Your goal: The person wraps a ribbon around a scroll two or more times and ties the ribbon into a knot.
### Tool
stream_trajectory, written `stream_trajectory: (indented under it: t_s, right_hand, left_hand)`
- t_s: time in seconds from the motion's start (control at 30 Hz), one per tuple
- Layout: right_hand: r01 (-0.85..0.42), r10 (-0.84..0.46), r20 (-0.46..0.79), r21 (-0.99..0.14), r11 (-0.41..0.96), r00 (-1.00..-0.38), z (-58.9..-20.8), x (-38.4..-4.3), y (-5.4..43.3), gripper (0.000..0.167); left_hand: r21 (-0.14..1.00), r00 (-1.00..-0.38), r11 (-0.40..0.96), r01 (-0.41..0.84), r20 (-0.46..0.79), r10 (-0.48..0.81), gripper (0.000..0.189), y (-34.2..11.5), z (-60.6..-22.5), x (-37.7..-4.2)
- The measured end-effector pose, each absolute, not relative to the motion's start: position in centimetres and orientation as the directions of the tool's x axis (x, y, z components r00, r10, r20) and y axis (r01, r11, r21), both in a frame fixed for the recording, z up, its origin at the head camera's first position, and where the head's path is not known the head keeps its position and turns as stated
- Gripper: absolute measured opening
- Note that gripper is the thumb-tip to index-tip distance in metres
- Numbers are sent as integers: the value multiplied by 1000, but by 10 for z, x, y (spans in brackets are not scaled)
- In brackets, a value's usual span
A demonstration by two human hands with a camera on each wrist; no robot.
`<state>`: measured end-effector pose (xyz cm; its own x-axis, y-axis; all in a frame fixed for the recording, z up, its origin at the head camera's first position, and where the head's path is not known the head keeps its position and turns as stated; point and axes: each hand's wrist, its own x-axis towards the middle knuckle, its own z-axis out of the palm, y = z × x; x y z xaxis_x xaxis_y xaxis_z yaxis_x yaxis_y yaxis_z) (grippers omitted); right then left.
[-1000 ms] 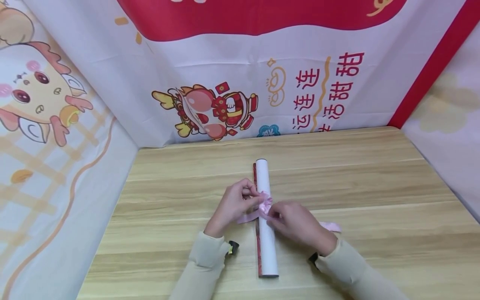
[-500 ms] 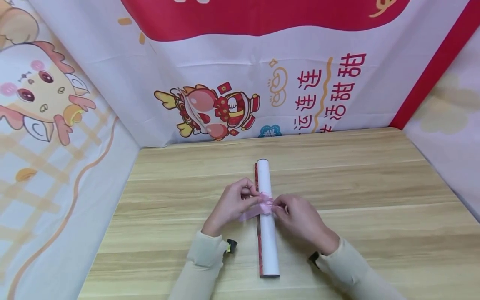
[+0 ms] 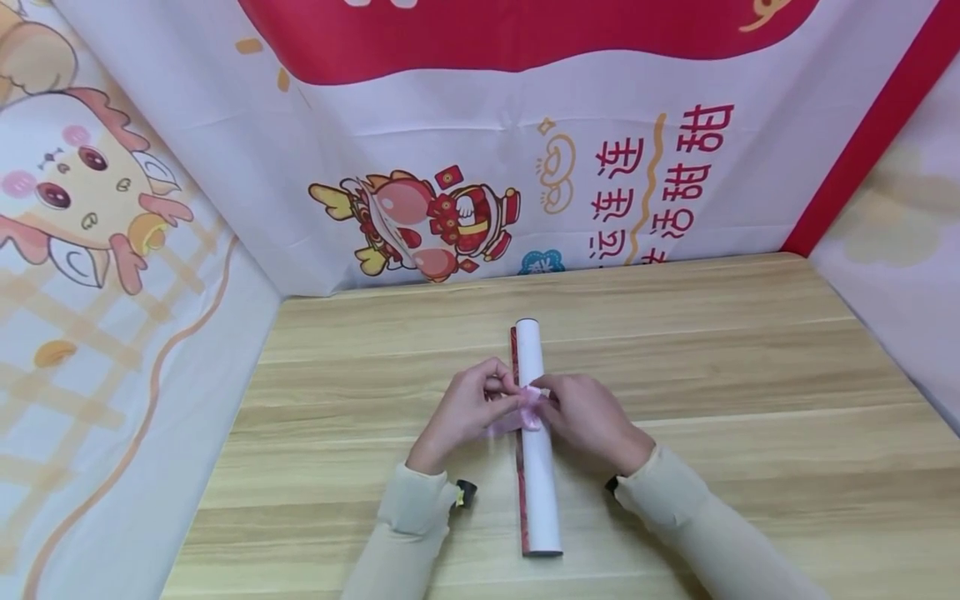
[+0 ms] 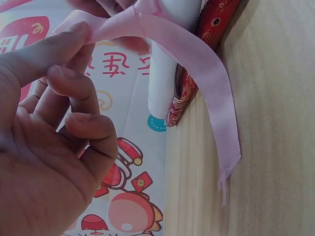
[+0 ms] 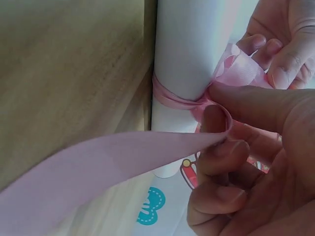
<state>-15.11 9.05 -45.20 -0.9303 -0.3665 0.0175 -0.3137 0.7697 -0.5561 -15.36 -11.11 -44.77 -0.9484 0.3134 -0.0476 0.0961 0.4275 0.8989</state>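
A rolled white scroll [image 3: 542,500] with a red patterned edge [image 3: 522,508] lies lengthwise on the table. Pink ribbon [image 5: 174,101] wraps its middle and gathers into a knot on top. From the left, my left hand [image 3: 467,410] pinches a fold of the ribbon between thumb and forefinger, its other fingers curled. A frayed ribbon tail [image 4: 216,93] hangs down past the scroll in the left wrist view. My right hand [image 3: 596,421] holds ribbon close to the knot, the strand bending round a fingertip. Its long tail [image 5: 98,160] trails away in the right wrist view.
The wood-grain table [image 3: 750,400] stretches out around the scroll. Behind it hangs a printed cloth [image 3: 435,108] with red lettering and cartoon figures, and a second patterned cloth [image 3: 180,333] closes off the left side. Small dark devices [image 3: 466,495] sit at the wrists.
My right hand has shifted from the scroll's right side up and inward onto the knot, drawing its ribbon strand along. The left hand keeps its pinch in nearly the same place.
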Motion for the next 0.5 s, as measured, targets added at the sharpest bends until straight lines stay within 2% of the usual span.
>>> stream_trajectory:
  t_s: [0.2, 0.4, 0.5]
  right_hand:
    - [-389, -395, 103, -508, 768, -913, -453, -153, 91, 17]
    - [-374, -389, 104, -576, 727, -915, -457, -157, 92, 10]
    - [-371, -401, 88, -594, 714, -912, -459, -159, 90, 12]
  left_hand:
    - [905, -951, 418, 76, -60, 303, 25, -111, -448, -155]
    - [924, -950, 377, 62, -61, 306, 23, -112, -449, -155]
    - [928, -951, 367, 67, -52, 306, 21, -112, -450, -155]
